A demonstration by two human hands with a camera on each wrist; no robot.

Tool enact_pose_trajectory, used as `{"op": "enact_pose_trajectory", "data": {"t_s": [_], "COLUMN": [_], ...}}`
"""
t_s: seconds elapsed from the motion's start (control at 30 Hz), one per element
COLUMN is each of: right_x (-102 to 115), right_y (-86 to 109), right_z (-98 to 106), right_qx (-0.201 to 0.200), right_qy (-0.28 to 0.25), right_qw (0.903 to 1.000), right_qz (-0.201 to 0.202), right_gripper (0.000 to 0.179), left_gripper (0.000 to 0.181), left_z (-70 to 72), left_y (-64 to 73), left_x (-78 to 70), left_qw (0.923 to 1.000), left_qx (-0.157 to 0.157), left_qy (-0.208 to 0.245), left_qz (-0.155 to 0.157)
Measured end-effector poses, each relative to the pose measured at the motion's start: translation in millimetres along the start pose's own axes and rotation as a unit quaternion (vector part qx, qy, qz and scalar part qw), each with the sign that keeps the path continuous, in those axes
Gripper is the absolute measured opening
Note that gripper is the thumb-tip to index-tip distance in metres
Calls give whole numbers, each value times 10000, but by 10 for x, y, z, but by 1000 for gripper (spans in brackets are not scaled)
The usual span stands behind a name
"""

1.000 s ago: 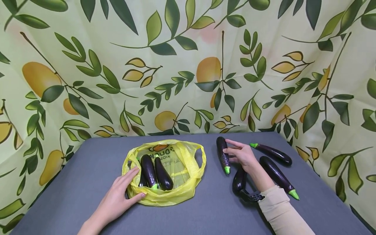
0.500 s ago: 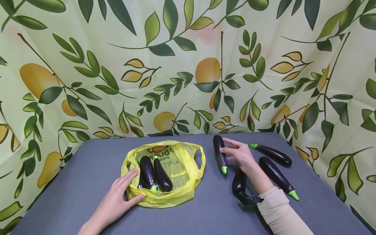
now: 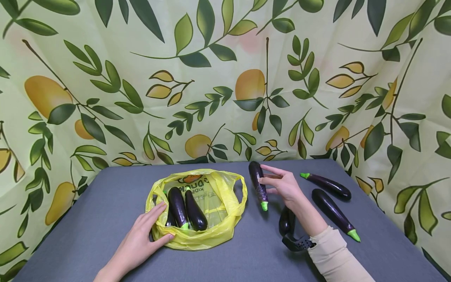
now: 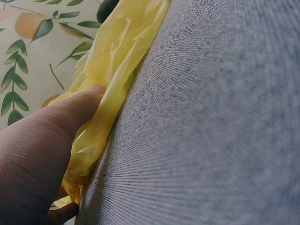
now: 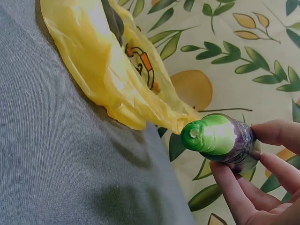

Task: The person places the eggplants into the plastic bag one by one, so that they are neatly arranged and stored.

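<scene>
My right hand [image 3: 282, 186] grips a dark purple eggplant [image 3: 258, 182] between thumb and fingers. In the right wrist view its green stem end [image 5: 211, 135] points at the camera, above the cloth. Left of it stands a yellow plastic bag [image 3: 225, 231] with its mouth spread wide. Several eggplants lie inside, among them a slim eggplant [image 3: 195, 209] and a thicker eggplant [image 3: 177, 205]. At the bag's left rim my left hand [image 3: 142, 231] holds the plastic, thumb at the front and fingers over the edge; its thumb [image 4: 84, 108] presses the yellow film in the left wrist view.
Under the right forearm lies another eggplant [image 3: 286, 221], partly hidden. Farther right are two more, a back eggplant [image 3: 327, 186] and a front eggplant [image 3: 334, 213]. A grey cloth [image 3: 267, 262] covers the table, and a leaf-patterned curtain [image 3: 218, 117] rises behind it.
My right hand has carried its eggplant leftward, closer to the yellow bag. My left hand stays at the bag's rim, and the other eggplants have not moved.
</scene>
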State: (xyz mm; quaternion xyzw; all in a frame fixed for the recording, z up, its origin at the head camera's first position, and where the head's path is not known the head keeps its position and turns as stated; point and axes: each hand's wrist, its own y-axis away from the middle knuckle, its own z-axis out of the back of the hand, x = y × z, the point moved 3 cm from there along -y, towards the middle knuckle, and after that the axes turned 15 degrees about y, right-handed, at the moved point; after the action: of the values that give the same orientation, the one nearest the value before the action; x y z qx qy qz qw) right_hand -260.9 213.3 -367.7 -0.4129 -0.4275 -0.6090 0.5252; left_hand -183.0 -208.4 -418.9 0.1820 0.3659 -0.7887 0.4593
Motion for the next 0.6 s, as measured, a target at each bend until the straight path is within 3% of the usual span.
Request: {"op": "enact_pose_trajectory", "data": {"t_s": [0.6], "right_x": [79], "right_y": [146], "right_z": [-261], "right_qx": [483], "right_qy": [23], "right_qw": [9985], "right_qz": [239], "right_gripper": [56], "left_gripper": [84], "left_z": [2], "left_y": [2], "left_x": [-5], "left_qw": [10000], "left_qx": [50], "left_qy": [-27], "left_qz": [79]}}
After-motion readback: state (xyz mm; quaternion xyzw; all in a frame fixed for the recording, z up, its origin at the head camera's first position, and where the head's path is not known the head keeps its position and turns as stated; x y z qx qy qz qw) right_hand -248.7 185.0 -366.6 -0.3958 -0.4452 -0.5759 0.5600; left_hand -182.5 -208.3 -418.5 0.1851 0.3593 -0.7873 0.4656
